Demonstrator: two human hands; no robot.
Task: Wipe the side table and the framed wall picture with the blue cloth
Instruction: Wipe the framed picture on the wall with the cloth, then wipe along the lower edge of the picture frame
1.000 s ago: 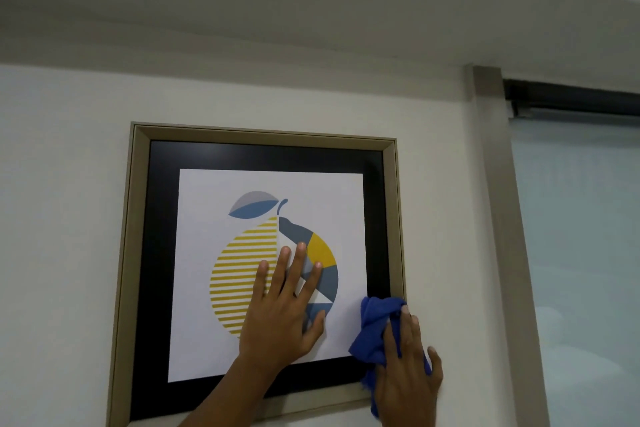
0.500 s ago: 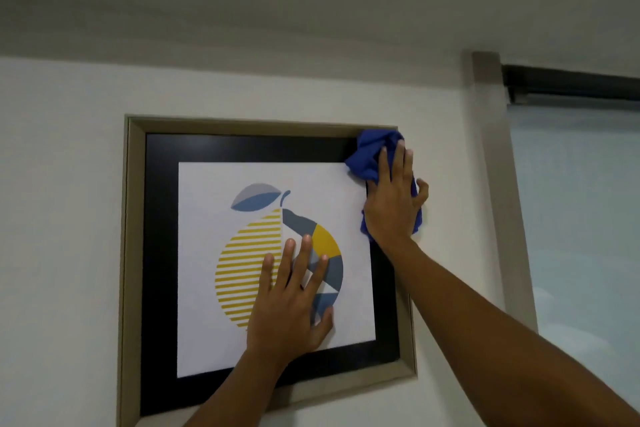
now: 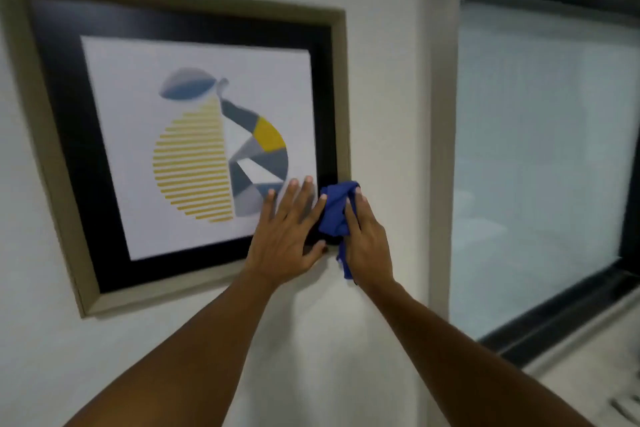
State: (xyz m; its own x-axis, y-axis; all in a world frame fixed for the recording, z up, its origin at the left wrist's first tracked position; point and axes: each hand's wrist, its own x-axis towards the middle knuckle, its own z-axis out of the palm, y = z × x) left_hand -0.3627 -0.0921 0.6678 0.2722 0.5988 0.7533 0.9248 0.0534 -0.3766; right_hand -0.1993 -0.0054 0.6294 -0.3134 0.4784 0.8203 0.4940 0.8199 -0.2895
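The framed wall picture hangs on the white wall: a beige frame, a black mat and a print of a striped yellow and grey fruit. My left hand lies flat, fingers spread, on the picture's lower right corner. Right beside it my right hand presses the bunched blue cloth against the frame's right edge near the bottom corner. The side table is out of view.
A beige vertical trim runs down the wall right of the picture. Beyond it is a large frosted window with a dark frame, and a pale ledge below it.
My right hand brought the cloth down the frame's right edge from the top corner to the bottom. My left hand slid right toward the lower corner. The view dropped and turned right.
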